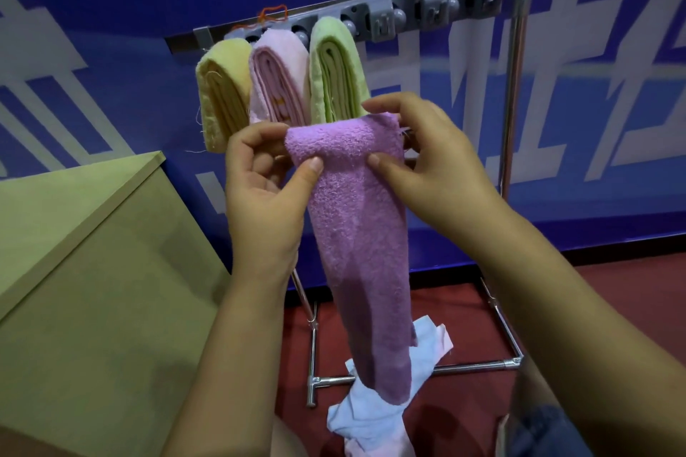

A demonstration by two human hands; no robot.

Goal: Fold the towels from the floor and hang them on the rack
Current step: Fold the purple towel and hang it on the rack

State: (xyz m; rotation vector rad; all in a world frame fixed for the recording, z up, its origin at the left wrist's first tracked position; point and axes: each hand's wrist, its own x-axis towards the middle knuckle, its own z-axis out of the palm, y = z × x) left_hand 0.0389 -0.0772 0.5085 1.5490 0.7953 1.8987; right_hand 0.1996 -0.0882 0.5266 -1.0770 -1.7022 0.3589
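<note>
A folded purple towel (362,234) hangs in front of me, held up at its top fold by both hands. My left hand (265,189) pinches its upper left edge with thumb and fingers. My right hand (423,159) grips the upper right edge, thumb on the front. Behind it stands the metal rack (514,93) with a grey clip bar (427,17). Three folded towels hang there side by side: yellow (222,93), pink (278,82), green (334,74). A crumpled white and pale pink towel (371,415) lies on the red floor under the rack.
A tan cardboard-coloured box (92,271) stands close at the left. A blue wall with white markings (612,104) is right behind the rack. The rack's chrome base bars (467,369) cross the red floor. Free clips sit on the bar to the right of the green towel.
</note>
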